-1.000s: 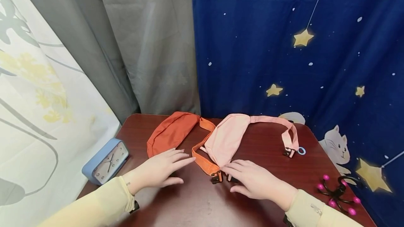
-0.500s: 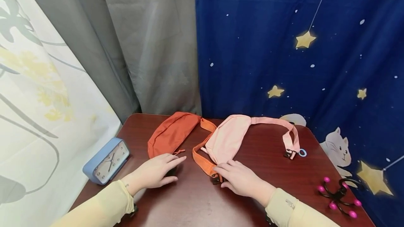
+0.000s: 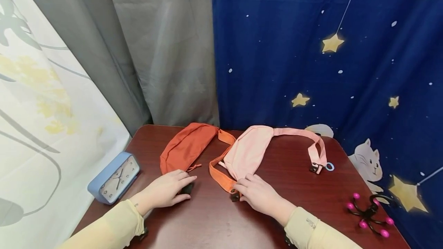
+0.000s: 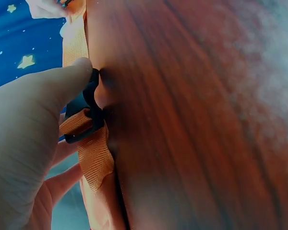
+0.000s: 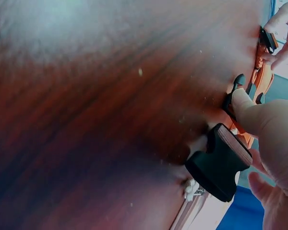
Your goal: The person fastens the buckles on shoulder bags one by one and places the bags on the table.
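Note:
In the head view a rust-orange waist bag (image 3: 188, 147) lies beside a pink waist bag (image 3: 249, 151) on the table. My left hand (image 3: 169, 189) pinches a black buckle half (image 4: 84, 108) threaded with orange webbing, thumb on the near side and fingers behind. At the end of the orange strap (image 3: 221, 178), my right hand (image 3: 261, 197) holds the other black buckle half (image 3: 234, 196), its thumb pressed to it. A black buckle piece (image 5: 216, 165) on pink webbing lies under the right hand, hidden from the head view. The two orange-bag buckle halves are apart.
A blue alarm clock (image 3: 115, 178) stands at the table's left. The pink strap (image 3: 297, 131) curves right to a black buckle (image 3: 315, 167) and a light-blue ring (image 3: 330, 166). A black massager with pink tips (image 3: 370, 212) lies at the right edge. Curtains hang behind.
My right hand has moved left from the pink bag's tip onto the orange strap's buckle. The left hand has drawn back a little toward the left, uncovering the orange bag's zipper cord.

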Demonstrator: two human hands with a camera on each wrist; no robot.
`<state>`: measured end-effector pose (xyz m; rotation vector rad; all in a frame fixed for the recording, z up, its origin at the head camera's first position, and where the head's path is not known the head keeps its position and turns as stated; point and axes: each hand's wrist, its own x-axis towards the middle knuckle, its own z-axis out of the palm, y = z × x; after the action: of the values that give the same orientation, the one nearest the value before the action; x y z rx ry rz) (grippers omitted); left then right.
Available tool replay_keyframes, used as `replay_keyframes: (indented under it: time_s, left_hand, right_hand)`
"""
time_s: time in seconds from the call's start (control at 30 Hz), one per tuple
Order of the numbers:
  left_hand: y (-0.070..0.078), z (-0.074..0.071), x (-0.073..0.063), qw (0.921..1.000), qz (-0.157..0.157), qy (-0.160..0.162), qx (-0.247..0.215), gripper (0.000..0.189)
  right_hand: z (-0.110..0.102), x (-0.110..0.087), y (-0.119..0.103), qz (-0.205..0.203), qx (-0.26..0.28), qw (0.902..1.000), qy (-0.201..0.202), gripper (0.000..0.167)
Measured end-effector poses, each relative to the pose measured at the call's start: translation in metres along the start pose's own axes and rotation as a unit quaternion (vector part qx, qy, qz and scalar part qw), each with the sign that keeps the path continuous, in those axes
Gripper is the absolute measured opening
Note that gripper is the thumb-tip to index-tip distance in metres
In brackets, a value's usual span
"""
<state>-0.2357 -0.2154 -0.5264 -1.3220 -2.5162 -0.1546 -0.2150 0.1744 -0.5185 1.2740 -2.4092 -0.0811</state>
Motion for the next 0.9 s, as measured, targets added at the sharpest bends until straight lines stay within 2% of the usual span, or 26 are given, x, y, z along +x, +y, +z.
replay_keyframes:
  time_s: [0.2,0.37,0.47,0.63,0.9]
  left_hand:
    - [0.0,0.002,0.0,0.9998,0.008,0.019,-0.003,0.046]
    - [0.001,0.003,0.0,0.9992,0.002,0.033,-0.024,0.037]
    - [0.0,0.005,0.0,0.9984,-0.003,0.034,-0.044,0.032]
    - [-0.002,0.008,0.0,0.9959,-0.016,0.031,-0.084,0.025]
    - [-0.003,0.011,0.001,0.9881,-0.052,0.024,-0.143,0.024]
  right_hand:
    - [0.004,0.002,-0.007,0.004,-0.002,0.9998,0.021,0.042]
    - [0.01,0.006,-0.014,-0.004,0.029,0.9984,0.049,0.036]
    - [0.016,0.011,-0.02,0.003,0.066,0.9963,0.055,0.029]
    - [0.023,0.019,-0.029,0.046,0.152,0.9862,0.045,0.021]
    - [0.034,0.032,-0.04,0.116,0.23,0.9658,0.032,0.022]
